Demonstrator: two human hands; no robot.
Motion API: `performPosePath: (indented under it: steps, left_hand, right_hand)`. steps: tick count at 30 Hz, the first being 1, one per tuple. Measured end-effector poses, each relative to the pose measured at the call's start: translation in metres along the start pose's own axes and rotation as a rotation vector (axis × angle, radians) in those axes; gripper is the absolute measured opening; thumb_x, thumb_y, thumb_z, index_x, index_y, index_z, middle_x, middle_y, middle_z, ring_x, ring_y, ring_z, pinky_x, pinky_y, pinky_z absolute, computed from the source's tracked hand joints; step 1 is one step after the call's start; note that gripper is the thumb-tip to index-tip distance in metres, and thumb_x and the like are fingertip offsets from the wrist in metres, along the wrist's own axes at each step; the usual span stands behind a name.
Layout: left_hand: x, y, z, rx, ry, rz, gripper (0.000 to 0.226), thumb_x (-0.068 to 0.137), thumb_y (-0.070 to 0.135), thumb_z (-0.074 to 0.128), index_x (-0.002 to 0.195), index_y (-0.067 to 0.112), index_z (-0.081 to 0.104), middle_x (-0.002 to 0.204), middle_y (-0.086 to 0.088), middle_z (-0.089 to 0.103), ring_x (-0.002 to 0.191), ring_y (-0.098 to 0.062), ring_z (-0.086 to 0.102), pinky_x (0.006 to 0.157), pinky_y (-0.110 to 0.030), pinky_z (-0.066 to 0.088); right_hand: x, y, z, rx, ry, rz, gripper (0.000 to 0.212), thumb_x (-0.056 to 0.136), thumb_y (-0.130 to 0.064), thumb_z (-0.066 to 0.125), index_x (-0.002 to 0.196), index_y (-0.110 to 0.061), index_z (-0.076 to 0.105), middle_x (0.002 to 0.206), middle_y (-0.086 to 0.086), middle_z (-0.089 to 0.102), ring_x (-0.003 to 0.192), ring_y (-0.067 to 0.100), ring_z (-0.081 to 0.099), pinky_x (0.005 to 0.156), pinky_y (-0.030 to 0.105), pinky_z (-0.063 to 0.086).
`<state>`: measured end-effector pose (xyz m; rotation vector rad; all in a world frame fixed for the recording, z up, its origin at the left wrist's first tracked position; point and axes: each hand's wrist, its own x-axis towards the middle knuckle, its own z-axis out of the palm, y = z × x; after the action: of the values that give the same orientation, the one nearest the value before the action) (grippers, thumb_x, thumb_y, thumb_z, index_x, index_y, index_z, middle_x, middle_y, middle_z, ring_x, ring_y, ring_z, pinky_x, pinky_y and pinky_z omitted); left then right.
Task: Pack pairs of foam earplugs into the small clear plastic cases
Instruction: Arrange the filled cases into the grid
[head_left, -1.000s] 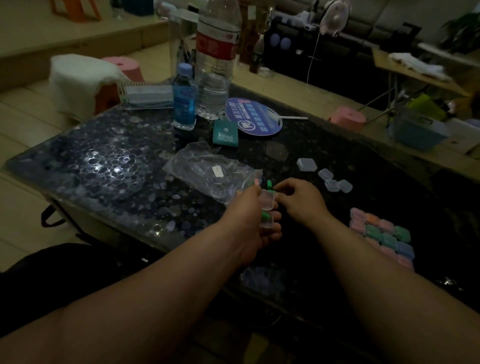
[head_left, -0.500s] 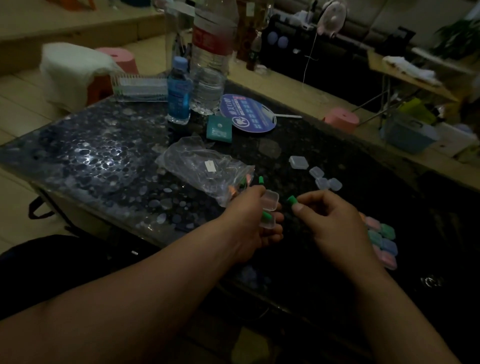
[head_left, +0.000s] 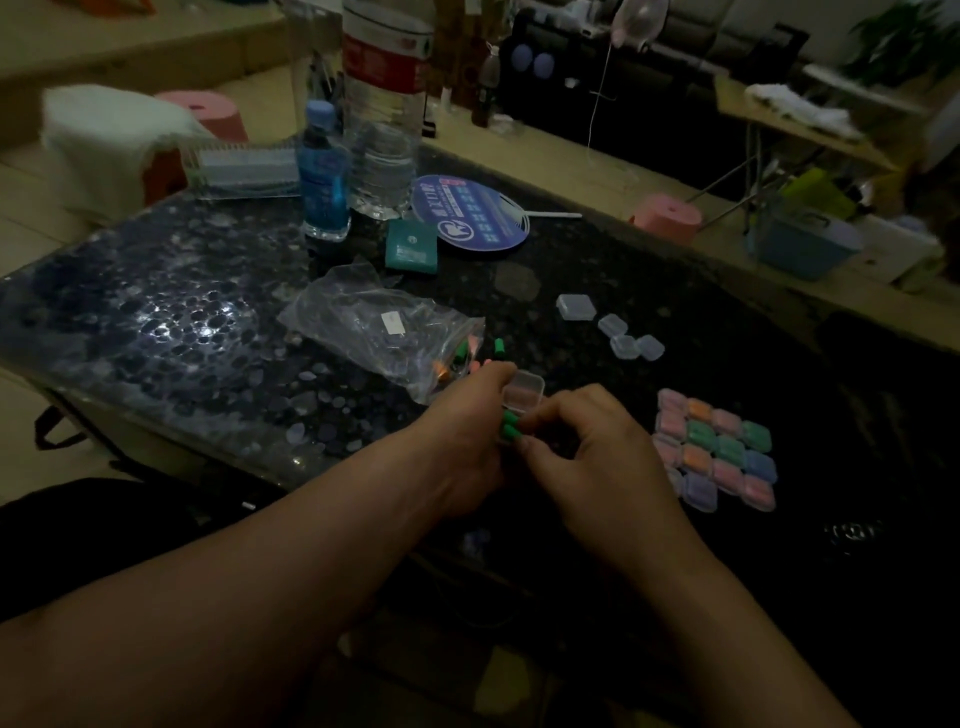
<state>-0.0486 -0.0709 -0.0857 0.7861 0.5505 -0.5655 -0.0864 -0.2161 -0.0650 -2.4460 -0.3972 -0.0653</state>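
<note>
My left hand (head_left: 467, 441) holds a small clear plastic case (head_left: 523, 395) with its lid open, above the dark table. Two green earplugs (head_left: 510, 427) lie side by side in the case's lower half. My right hand (head_left: 592, 457) pinches the nearer green earplug at the case with fingertip and thumb. A clear plastic bag (head_left: 374, 332) with several coloured earplugs lies just behind my left hand. One loose green earplug (head_left: 499, 347) stands beside the bag's mouth. Filled cases (head_left: 717, 447) sit in rows to the right. Several empty clear cases (head_left: 613, 327) lie further back.
Two water bottles (head_left: 374, 119), a teal packet (head_left: 411, 247), a round blue hand fan (head_left: 470, 213) and a clear ribbed box (head_left: 241, 166) stand at the table's (head_left: 156, 322) far side. Pink stools (head_left: 667, 218) and a blue bin (head_left: 800, 244) are on the floor beyond.
My right hand carried a green earplug from the right to the case and now pinches it inside, beside the first green one. The left hand kept holding the open case.
</note>
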Motion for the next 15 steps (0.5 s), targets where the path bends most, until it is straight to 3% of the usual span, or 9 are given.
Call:
performPosePath:
  steps: [4,7,10,13,15]
  left_hand:
    - [0.001,-0.0015,-0.0023,0.017,-0.02,0.011,0.042,0.102,0.043,0.05,0.123,0.01,0.065,0.112,-0.014,0.074,0.106,-0.029,0.072,0.093,-0.046,0.058]
    - [-0.0015,-0.0006,-0.0011,-0.002,-0.022,0.024,0.032,0.103,0.041,0.05,0.107,0.012,0.065,0.091,-0.01,0.072,0.086,-0.024,0.071,0.081,-0.04,0.06]
    - [-0.0043,-0.0005,0.0007,0.005,-0.019,0.03,0.029,0.103,0.04,0.05,0.105,0.014,0.063,0.083,-0.007,0.07,0.077,-0.022,0.069,0.074,-0.037,0.058]
    - [-0.0038,0.0006,0.0,0.024,-0.014,0.036,0.031,0.102,0.04,0.051,0.112,0.014,0.063,0.089,-0.008,0.07,0.083,-0.023,0.07,0.079,-0.038,0.059]
    - [-0.0058,0.0018,-0.0012,0.045,-0.022,0.03,0.038,0.102,0.041,0.05,0.12,0.011,0.064,0.104,-0.01,0.074,0.096,-0.025,0.072,0.086,-0.042,0.06]
  right_hand:
    - [-0.0017,0.0004,0.0029,0.015,-0.002,-0.017,0.011,0.093,-0.024,0.077,0.096,-0.034,0.072,0.099,-0.014,0.054,0.088,0.0,0.057,0.073,0.018,0.045]
    - [-0.0028,0.001,0.0062,0.005,0.004,-0.032,0.014,0.094,-0.023,0.076,0.104,-0.034,0.075,0.1,-0.015,0.054,0.089,0.0,0.058,0.075,0.019,0.046]
    - [-0.004,0.0001,0.0075,-0.004,0.017,-0.034,0.016,0.093,-0.025,0.076,0.105,-0.036,0.073,0.101,-0.017,0.055,0.09,-0.001,0.058,0.076,0.019,0.046]
    - [-0.0043,-0.0007,0.0068,-0.019,0.022,-0.036,0.017,0.093,-0.026,0.076,0.105,-0.037,0.07,0.101,-0.017,0.055,0.091,-0.002,0.057,0.075,0.017,0.045]
    - [-0.004,-0.0005,0.0039,-0.021,0.036,-0.027,0.017,0.093,-0.026,0.076,0.104,-0.036,0.067,0.101,-0.017,0.056,0.092,-0.002,0.058,0.074,0.015,0.045]
